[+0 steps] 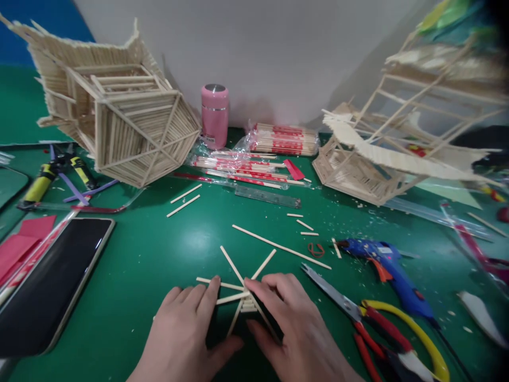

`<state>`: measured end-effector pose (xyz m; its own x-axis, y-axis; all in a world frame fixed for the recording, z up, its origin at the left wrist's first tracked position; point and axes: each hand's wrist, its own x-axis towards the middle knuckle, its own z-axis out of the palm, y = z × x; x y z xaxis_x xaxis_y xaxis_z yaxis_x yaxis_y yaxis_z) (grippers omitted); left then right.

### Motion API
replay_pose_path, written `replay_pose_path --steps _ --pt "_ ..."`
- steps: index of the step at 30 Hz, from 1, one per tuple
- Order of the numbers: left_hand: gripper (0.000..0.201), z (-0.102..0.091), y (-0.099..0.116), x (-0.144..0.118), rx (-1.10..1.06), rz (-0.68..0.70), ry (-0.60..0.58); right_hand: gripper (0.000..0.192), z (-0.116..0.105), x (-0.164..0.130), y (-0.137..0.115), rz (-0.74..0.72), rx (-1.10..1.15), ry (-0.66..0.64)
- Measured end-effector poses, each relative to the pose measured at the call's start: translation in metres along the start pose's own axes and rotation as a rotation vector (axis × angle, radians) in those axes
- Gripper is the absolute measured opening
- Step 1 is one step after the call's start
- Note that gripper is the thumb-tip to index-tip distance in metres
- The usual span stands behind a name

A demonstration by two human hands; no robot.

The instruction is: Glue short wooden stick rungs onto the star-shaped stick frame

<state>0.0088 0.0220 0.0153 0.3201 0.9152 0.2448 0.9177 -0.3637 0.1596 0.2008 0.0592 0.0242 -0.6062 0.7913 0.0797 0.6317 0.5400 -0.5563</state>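
A star-shaped frame of thin wooden sticks [228, 260], crossing at one hub, lies on the green table in front of me. Several short sticks bridge two of its arms just below the hub. My left hand [185, 323] is curled over the frame's left arms, index fingertip on one stick and thumb stretched toward the lower side. The index finger of my right hand [288, 313] presses at the hub, while its thumb sits by the lower right arm. Parts of the sticks are hidden beneath both hands. Beyond them lies a long loose stick [280, 246].
Scissors [334, 292] and pliers [389, 323] lie right, near a blue glue gun [385, 260]. A phone [51, 286] is at left. Behind stand a stick-built model [135, 132], a pink flask [214, 116], bundled chopsticks [284, 139] and another stick structure [361, 175].
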Motion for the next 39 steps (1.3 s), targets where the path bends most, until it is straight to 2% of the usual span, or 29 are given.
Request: replay_pose_path --steps 5,11,16,21,39 --pt "0.060 0.005 -0.002 -0.006 -0.050 -0.027 -0.068 0.049 -0.002 0.011 0.002 -0.026 -0.025 -0.077" --pt "0.059 0.007 -0.003 -0.006 -0.058 -0.014 -0.073 0.044 -0.001 0.013 0.005 -0.097 -0.076 -0.010" --pt "0.058 0.008 -0.004 -0.007 -0.055 0.018 -0.043 0.046 0.001 0.011 0.005 -0.069 -0.070 -0.012" --pt "0.059 0.008 -0.003 -0.007 -0.064 0.018 -0.036 0.045 0.000 0.009 0.006 -0.026 -0.071 -0.071" --pt "0.056 0.009 -0.003 -0.006 -0.090 0.010 -0.030 0.046 0.001 0.008 0.005 -0.027 -0.058 -0.073"
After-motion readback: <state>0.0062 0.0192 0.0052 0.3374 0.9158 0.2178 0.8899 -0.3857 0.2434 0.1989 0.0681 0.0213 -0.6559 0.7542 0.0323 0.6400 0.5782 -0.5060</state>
